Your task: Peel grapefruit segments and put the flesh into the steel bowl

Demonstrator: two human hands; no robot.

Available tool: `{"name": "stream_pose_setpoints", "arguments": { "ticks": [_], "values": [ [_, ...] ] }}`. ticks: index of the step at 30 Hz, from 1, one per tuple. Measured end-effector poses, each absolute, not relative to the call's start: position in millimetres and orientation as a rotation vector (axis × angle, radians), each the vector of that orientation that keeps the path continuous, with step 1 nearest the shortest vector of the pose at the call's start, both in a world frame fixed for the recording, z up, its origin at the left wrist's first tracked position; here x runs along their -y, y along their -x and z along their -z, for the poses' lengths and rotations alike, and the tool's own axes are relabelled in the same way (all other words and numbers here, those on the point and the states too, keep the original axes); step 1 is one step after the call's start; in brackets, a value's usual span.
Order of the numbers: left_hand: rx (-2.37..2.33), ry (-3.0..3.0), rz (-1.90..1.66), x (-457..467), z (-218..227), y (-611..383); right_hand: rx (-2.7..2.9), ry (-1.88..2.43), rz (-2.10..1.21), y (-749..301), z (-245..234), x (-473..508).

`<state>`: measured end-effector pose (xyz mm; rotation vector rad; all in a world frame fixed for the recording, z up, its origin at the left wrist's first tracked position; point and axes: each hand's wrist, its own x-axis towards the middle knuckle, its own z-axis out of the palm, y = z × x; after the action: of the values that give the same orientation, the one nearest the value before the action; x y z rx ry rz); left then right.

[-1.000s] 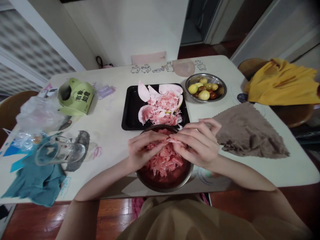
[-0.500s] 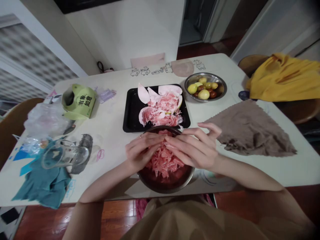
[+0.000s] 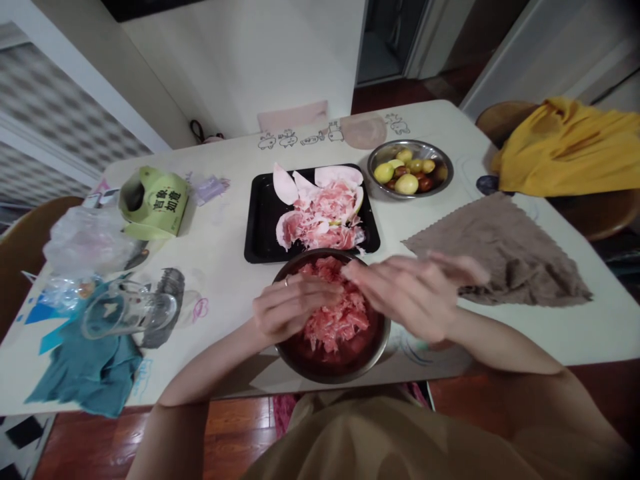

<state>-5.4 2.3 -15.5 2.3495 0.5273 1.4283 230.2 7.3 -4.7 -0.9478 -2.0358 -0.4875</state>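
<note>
A metal bowl [image 3: 367, 363] at the table's near edge holds a heap of pinkish-red pomelo pulp [image 3: 334, 327]. My left hand [image 3: 287, 303], with a ring on one finger, reaches over the bowl's left side; its fingers stretch across the pulp, holding nothing that shows. My right hand [image 3: 417, 293] is above the bowl's right rim, smeared by motion, with the thumb apart and the fingers extended toward the pulp. Just behind the bowl is a black tray [image 3: 263, 230] with white pomelo rind [image 3: 285, 185] and torn pink membranes [image 3: 325, 233].
A steel bowl of small green and brown fruits [image 3: 407, 183] stands behind right. A grey-brown cloth [image 3: 520, 267] lies at right. To the left are a green carton [image 3: 155, 207], plastic bags [image 3: 85, 240], a glass jug [image 3: 125, 310] and a teal cloth [image 3: 90, 373].
My hands, close together over the pulp before, have moved apart. The right has drawn back to the right with its thumb swung outward; the left sits slightly lower.
</note>
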Motion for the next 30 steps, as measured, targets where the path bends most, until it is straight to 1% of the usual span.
{"name": "stream_pose_setpoints", "arguments": {
  "ticks": [2,8,12,15,17,20,25,27,30],
  "values": [
    [-0.513,-2.345,-1.38,0.2,15.5,4.7,1.981,0.889,0.509,-233.9,-3.8,-20.0],
    [-0.69,-2.08,-1.697,-2.7,23.7,3.0,1.894,0.992,0.11,-223.0,-14.3,-31.7],
    [-0.78,-1.967,-1.751,-3.9,29.3,3.7,1.781,0.968,-0.146,-215.1,-12.4,-36.3],
    [-0.809,-1.924,-1.747,-4.2,24.1,2.7,1.762,0.978,-0.206,-214.7,-11.3,-42.5],
    [-0.801,-1.966,-1.62,-3.7,16.4,0.8,1.771,1.0,-0.205,-215.8,-9.4,-48.3],
    [-0.76,-2.266,-1.163,0.7,6.9,-3.3,1.809,1.056,-0.235,-218.2,-1.9,-60.7],
    [-0.892,-2.714,-0.598,12.6,12.6,-9.6,1.795,1.146,-0.269,-220.5,18.5,-87.9],
    [-0.884,-2.794,-0.471,14.4,16.7,-11.3,1.82,1.148,-0.278,-219.5,24.7,-98.9],
    [-0.907,-2.845,-0.372,12.2,16.8,-11.6,1.914,1.138,-0.259,-215.8,30.5,-113.9]
  ]
}}
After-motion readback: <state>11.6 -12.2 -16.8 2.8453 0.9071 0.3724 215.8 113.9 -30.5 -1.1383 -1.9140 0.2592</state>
